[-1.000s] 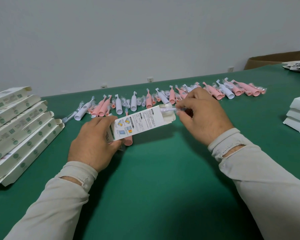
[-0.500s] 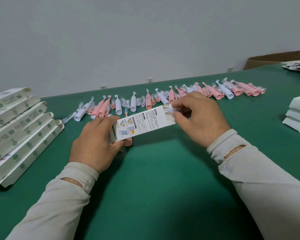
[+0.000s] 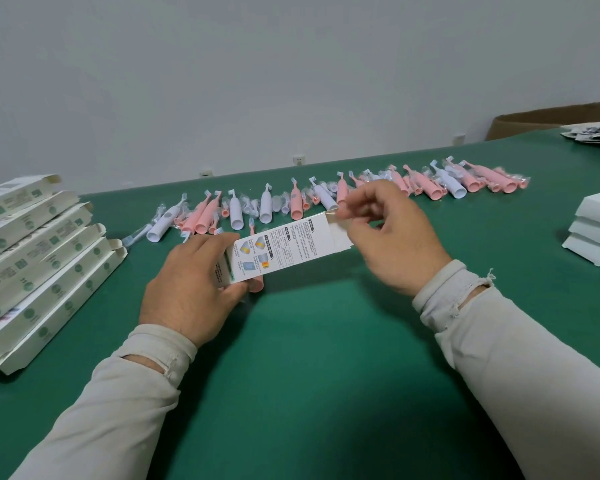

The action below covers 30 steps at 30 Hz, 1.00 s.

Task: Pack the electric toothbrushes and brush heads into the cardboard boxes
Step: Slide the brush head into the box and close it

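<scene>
left hand (image 3: 191,282) grips white printed cardboard box (image 3: 284,247) | right hand (image 3: 392,237) pinches its end flap | row of pink and white toothbrushes (image 3: 326,199) unpacked | most work left

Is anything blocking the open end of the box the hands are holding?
Only the right hand itself: its fingers pinch the end flap of the box, which the left hand grips at the other end. Nothing else visible stands at the opening; a pink toothbrush lies beneath the box.

The held box (image 3: 284,249) hides most of a pink toothbrush (image 3: 256,284); its print is too small to read; the left box stack (image 3: 32,258) and right stack (image 3: 593,233) are cut off by the edges.
</scene>
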### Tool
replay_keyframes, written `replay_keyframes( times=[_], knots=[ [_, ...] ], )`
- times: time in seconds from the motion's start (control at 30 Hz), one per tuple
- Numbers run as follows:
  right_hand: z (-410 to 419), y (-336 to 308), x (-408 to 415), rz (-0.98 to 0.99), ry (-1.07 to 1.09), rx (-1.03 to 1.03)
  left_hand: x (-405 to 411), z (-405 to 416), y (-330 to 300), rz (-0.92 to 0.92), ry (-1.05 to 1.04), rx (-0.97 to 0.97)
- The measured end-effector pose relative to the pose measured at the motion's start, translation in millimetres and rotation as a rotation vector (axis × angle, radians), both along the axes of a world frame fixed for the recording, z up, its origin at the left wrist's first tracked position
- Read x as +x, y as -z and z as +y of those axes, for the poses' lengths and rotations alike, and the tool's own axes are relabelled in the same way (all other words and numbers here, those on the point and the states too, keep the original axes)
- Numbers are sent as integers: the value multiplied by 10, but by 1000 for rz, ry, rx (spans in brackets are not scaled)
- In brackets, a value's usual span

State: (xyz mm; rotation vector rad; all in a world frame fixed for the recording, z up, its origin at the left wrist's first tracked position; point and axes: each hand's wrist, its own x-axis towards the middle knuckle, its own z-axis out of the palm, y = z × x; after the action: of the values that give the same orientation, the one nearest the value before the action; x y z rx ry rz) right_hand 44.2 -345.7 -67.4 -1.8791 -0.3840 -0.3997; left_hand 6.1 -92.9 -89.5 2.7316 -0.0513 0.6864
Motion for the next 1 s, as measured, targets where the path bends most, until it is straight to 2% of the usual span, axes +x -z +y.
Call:
replay_keyframes(
  times=[0.07, 0.13, 0.2, 0.3, 0.43, 0.8, 1.0],
  knots=[
    [-134, -43, 9, -88, 60, -274, 8, 17, 12, -8, -12, -7],
    [-211, -39, 22, -63, 5, -494, 10, 28, 23, -16, -10, -15],
    [-210, 7, 38, -20, -55, -526, 12, 29, 26, -23, 0, -15],
    [-160, 103, 69, -22, -96, -423, 17, 32, 26, -33, 15, -14],
    [-64, 155, 66, -111, -47, -326, 22, 47, 35, -41, 16, -30],
    [104, 147, -38, -185, 9, 2, 35, 28, 46, -49, 13, -59],
    [149, 108, -58, -79, -55, 225, 36, 39, 53, -64, 9, -48]
  ],
)
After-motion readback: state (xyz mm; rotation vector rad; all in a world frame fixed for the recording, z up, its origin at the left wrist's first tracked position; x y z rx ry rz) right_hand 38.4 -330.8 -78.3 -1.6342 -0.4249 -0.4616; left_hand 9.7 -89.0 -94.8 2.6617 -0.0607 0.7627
